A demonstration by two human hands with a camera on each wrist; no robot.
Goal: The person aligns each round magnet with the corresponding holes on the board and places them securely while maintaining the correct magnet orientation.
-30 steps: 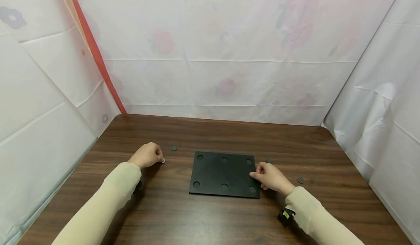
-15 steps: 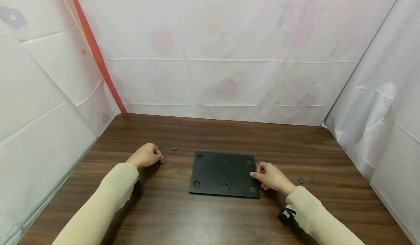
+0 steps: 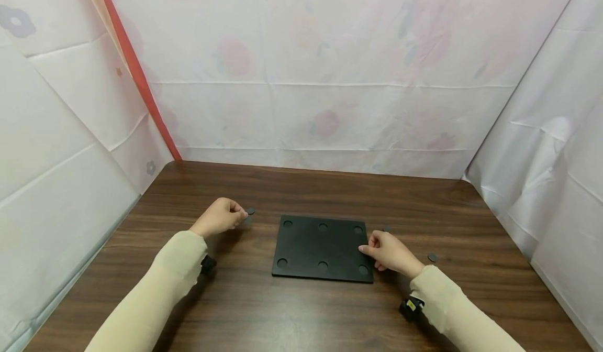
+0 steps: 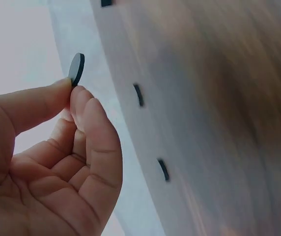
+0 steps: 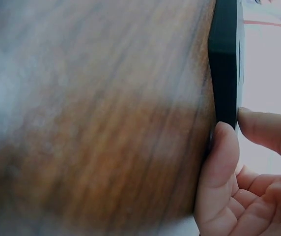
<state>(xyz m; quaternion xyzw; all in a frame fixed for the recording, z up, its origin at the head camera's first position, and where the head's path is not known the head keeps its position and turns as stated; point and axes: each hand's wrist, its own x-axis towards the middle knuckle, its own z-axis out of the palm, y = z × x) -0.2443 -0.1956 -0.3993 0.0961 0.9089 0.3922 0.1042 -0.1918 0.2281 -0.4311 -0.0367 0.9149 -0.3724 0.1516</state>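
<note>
My left hand (image 3: 220, 217) pinches a small thin dark disc (image 4: 76, 69) between thumb and fingertip, raised over the table's left side. Just beyond its fingertips in the head view lies another dark disc (image 3: 250, 211). A flat black board (image 3: 320, 247) with several shallow round recesses lies mid-table. On the board's right edge, my right hand (image 3: 391, 254) has a pinching hold: the thumb is on top and a finger is at the side, as the right wrist view shows along the black edge (image 5: 225, 73).
Two more dark discs rest right of the board, one (image 3: 386, 229) partly behind the right hand and one (image 3: 432, 257) farther right. The brown wood-grain table (image 3: 301, 315) ends at a white patterned curtain (image 3: 325, 79) behind.
My left hand has picked up the disc near its fingertips and carried it up and to the right, toward the other disc. The right hand stays at the board's edge.
</note>
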